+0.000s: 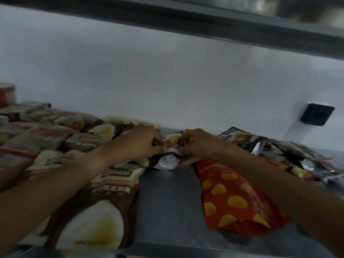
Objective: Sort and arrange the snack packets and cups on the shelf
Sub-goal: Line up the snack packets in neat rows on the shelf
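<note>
Two hands work on one snack packet at mid-frame on a grey shelf (167,202).

A row of brown-and-cream packets (104,211) fills the lower left, with red-and-white packets (37,138) above them at left; a red chip packet (232,198) lies lower right, dark packets (279,148) at right, and a cup (6,95) at the far left edge. The left hand (141,144) and right hand (197,146), fingers curled, both pinch the small brown-and-silver packet (168,159) between them.
</note>
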